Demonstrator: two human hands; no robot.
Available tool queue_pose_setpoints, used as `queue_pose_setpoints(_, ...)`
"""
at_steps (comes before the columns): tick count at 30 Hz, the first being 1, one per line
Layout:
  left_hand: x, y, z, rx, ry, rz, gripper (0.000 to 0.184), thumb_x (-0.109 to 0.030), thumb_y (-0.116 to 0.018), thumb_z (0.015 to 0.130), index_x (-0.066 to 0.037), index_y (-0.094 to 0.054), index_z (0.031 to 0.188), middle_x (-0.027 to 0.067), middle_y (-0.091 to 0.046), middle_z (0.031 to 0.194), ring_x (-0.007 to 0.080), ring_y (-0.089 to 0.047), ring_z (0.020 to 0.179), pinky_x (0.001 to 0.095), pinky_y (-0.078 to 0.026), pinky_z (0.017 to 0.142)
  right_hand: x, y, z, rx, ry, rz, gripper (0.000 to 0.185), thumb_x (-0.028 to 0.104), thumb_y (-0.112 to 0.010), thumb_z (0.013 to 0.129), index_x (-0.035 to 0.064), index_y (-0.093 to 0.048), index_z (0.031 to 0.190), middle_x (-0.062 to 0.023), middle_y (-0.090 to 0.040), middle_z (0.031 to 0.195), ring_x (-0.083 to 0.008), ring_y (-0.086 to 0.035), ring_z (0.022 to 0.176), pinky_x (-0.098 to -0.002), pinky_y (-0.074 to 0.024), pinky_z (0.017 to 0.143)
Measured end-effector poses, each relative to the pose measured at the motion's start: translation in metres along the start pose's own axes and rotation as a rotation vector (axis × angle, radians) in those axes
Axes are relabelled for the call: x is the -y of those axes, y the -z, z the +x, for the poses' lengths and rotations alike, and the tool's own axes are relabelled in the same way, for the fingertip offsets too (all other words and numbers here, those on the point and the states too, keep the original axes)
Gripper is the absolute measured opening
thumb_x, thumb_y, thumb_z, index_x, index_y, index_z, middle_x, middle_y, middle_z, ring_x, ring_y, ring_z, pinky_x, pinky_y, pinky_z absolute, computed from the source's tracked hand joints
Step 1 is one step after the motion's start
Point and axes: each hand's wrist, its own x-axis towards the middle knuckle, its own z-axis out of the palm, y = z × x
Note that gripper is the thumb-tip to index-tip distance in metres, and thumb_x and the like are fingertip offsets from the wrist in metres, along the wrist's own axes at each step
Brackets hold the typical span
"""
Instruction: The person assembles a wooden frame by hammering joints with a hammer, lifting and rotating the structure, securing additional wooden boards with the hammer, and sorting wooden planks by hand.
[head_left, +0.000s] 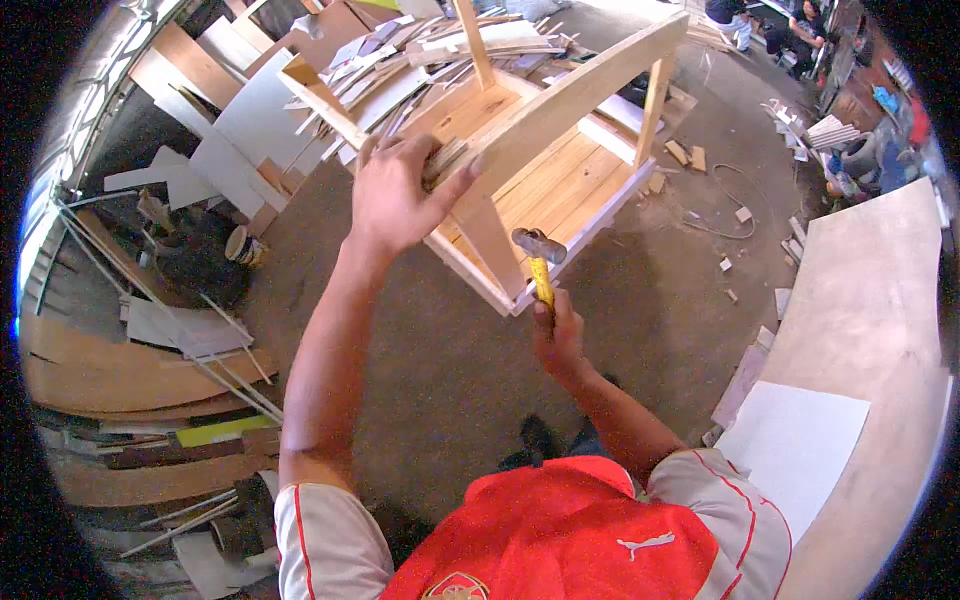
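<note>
A pale wooden furniture frame [575,100] with legs and rails stands in front of me, with a planked panel [570,180] low inside it. My left hand [392,195] is wrapped over its near upper corner, thumb against the long rail. In my right hand [560,335] is a hammer [542,275] with a yellow handle, held upright, fingers closed round the lower grip. The hammer's metal head overlaps the frame's near lower corner in view; whether it touches the wood I cannot tell.
Stacked boards and offcuts [480,45] lie beyond the frame. White and brown sheets [240,120] lean at left, near a bucket [243,246]. Scraps and a cord [745,205] lie on the floor. A large plywood sheet [870,290] is at right. People [800,35] are far off.
</note>
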Motion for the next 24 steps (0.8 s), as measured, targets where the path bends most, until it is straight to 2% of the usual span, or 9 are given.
queue_pose_setpoints(2, -0.018, 0.0, -0.003, 0.009, 0.103, 0.151, 0.043, -0.05, -0.072, 0.083, -0.008, -0.067, 0.085, 0.0117, -0.069, 0.074, 0.0315, -0.069, 0.085, 0.0523, -0.041, 0.102, 0.003, 0.025, 0.012, 0.035, 0.0, -0.008, 0.017, 0.017, -0.051, 0.102, 0.0019, -0.055, 0.108, -0.0141, -0.054, 0.071, -0.0236, -0.056, 0.06, -0.0373, -0.0442, 0.056)
queue_pose_setpoints(6, -0.039, -0.001, -0.007, -0.037, 0.215, 0.136, 0.038, -0.041, -0.08, 0.077, -0.006, -0.07, 0.091, 0.0115, -0.071, 0.081, 0.0299, -0.069, 0.087, 0.0527, -0.038, 0.104, -0.017, 0.065, 0.024, 0.049, -0.004, -0.051, 0.018, 0.015, -0.054, 0.1, 0.0007, -0.056, 0.112, -0.0165, -0.056, 0.075, -0.0297, -0.058, 0.062, -0.0381, -0.0453, 0.058)
queue_pose_setpoints(7, -0.045, -0.002, -0.006, -0.047, 0.275, 0.142, 0.04, -0.039, -0.082, 0.076, -0.007, -0.069, 0.096, 0.0112, -0.072, 0.091, 0.0288, -0.067, 0.096, 0.0524, -0.037, 0.105, -0.016, 0.077, 0.032, 0.072, -0.017, -0.052, 0.018, 0.014, -0.054, 0.1, 0.0005, -0.056, 0.112, -0.0164, -0.056, 0.075, -0.0301, -0.058, 0.062, -0.0383, -0.0454, 0.058)
queue_pose_setpoints(12, -0.117, -0.031, 0.004, -0.458, 0.065, 0.318, 0.044, -0.035, -0.084, 0.074, -0.012, -0.067, 0.106, 0.01, -0.068, 0.108, 0.0314, -0.057, 0.118, 0.0541, -0.036, 0.107, -0.027, 0.141, 0.087, 0.168, 0.007, 0.0, 0.027, 0.02, -0.056, 0.1, 0.0, -0.056, 0.118, -0.0235, -0.065, 0.086, -0.0457, -0.065, 0.081, -0.0483, -0.0513, 0.069)
queue_pose_setpoints(15, -0.163, -0.087, -0.004, -0.407, -0.137, -0.055, 0.04, -0.024, -0.08, 0.077, -0.007, -0.065, 0.11, 0.0124, -0.066, 0.114, 0.0353, -0.059, 0.115, 0.0523, -0.04, 0.105, -0.033, 0.174, 0.113, 0.177, 0.001, -0.004, 0.026, 0.018, -0.056, 0.1, -0.0002, -0.056, 0.119, -0.0234, -0.066, 0.091, -0.0455, -0.065, 0.083, -0.0484, -0.0516, 0.071)
queue_pose_setpoints(17, -0.196, -0.129, 0.008, -0.331, -0.043, -0.315, 0.046, -0.022, -0.079, 0.079, -0.002, -0.062, 0.116, 0.0173, -0.064, 0.117, 0.0377, -0.059, 0.113, 0.0489, -0.045, 0.099, -0.037, 0.196, 0.128, 0.184, -0.04, -0.027, 0.027, 0.018, -0.057, 0.1, -0.0004, -0.057, 0.119, -0.0232, -0.067, 0.092, -0.0454, -0.065, 0.082, -0.0488, -0.052, 0.072)
queue_pose_setpoints(19, -0.222, -0.163, 0.023, -0.305, 0.064, -0.525, 0.053, -0.012, -0.075, 0.08, 0.0, -0.057, 0.128, 0.0236, -0.06, 0.128, 0.0402, -0.058, 0.118, 0.0486, -0.044, 0.103, -0.054, 0.212, 0.142, 0.137, -0.007, -0.054, 0.028, 0.015, -0.059, 0.097, -0.0003, -0.058, 0.121, -0.0239, -0.066, 0.093, -0.045, -0.065, 0.083, -0.0493, -0.0521, 0.073)
queue_pose_setpoints(23, -0.25, -0.218, 0.057, -0.293, 0.144, -0.658, 0.058, -0.016, -0.075, 0.083, 0.004, -0.052, 0.134, 0.0265, -0.058, 0.13, 0.0415, -0.057, 0.121, 0.0473, -0.044, 0.103, -0.099, 0.247, 0.172, 0.114, 0.012, -0.128, 0.038, 0.009, -0.063, 0.088, -0.0009, -0.059, 0.125, -0.0247, -0.067, 0.094, -0.0445, -0.066, 0.087, -0.0506, -0.0525, 0.076)
queue_pose_setpoints(24, -0.254, -0.232, 0.066, -0.297, 0.152, -0.683, 0.06, -0.016, -0.074, 0.084, 0.004, -0.051, 0.136, 0.0267, -0.058, 0.131, 0.041, -0.057, 0.122, 0.0468, -0.044, 0.104, -0.112, 0.254, 0.181, 0.056, 0.103, -0.24, 0.029, 0.004, -0.059, 0.096, -0.0014, -0.057, 0.124, -0.0202, -0.068, 0.095, -0.0334, -0.069, 0.086, -0.0382, -0.0533, 0.074)
